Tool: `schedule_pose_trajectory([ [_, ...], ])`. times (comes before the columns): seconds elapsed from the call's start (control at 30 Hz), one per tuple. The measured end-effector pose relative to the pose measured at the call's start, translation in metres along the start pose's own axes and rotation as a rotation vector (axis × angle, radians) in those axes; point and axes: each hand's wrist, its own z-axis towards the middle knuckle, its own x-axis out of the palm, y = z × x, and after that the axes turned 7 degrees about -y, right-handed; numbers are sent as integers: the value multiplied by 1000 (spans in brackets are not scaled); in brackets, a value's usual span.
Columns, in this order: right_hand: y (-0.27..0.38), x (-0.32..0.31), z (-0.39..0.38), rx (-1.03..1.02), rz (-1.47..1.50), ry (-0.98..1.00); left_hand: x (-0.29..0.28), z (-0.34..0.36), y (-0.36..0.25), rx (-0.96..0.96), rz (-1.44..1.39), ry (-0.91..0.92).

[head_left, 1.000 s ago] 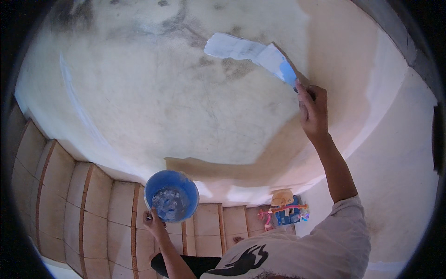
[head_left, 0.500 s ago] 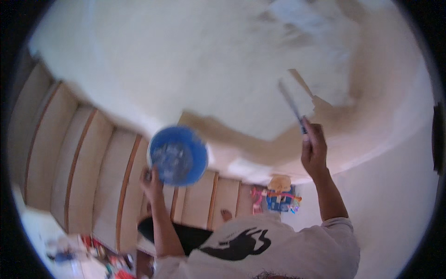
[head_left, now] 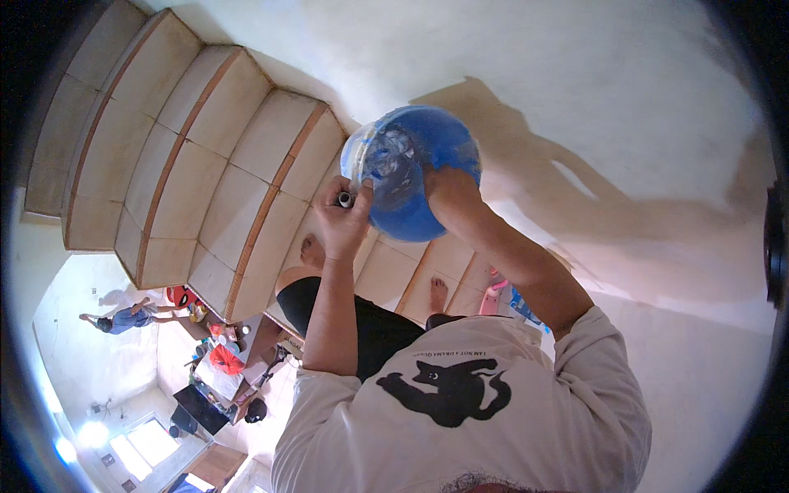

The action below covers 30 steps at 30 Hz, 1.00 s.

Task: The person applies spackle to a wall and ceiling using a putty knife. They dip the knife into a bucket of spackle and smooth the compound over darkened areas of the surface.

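A blue round bucket (head_left: 411, 218) is tilted so that its inside shows, with whitish paste (head_left: 386, 152) smeared over its bottom and wall. My left hand (head_left: 341, 222) is closed on the bucket's near-left rim, and the open end of a small tube (head_left: 345, 199) sticks out between its fingers. Down inside the bucket reaches my right hand (head_left: 448, 187), its fingers hidden by the hand itself and the bucket wall. Any tool in that hand is out of sight.
Tiled stairs (head_left: 218, 197) with brown edges run along the left and under my bare feet (head_left: 438, 294). A pale wall (head_left: 600, 99) rises on the right. Down at the lower left, a room holds a person (head_left: 127, 319) and a cluttered table (head_left: 226, 361). Pink and blue items (head_left: 493, 300) lie beyond my leg.
My right hand has come down from the wall, where it held a putty knife, into the bucket. The bucket and left hand sit higher and further right in view; the view has shifted.
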Motion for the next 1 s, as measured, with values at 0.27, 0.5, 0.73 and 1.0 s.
schedule_pose_trajectory([
  [0.27, 21, 26, -17, -46, -14, 74, -4, 4, 13, 109, 43, 71],
  [0.5, -23, -6, -23, 42, 289, 52, -4, 4, -7, 34, 51, 48],
  [0.73, -53, -51, -47, 362, 981, 181, -4, 8, -2, -99, 1, -24],
  [1.0, -64, -49, -85, 351, 1312, -66, 1, 20, 12, -456, -159, -185],
])
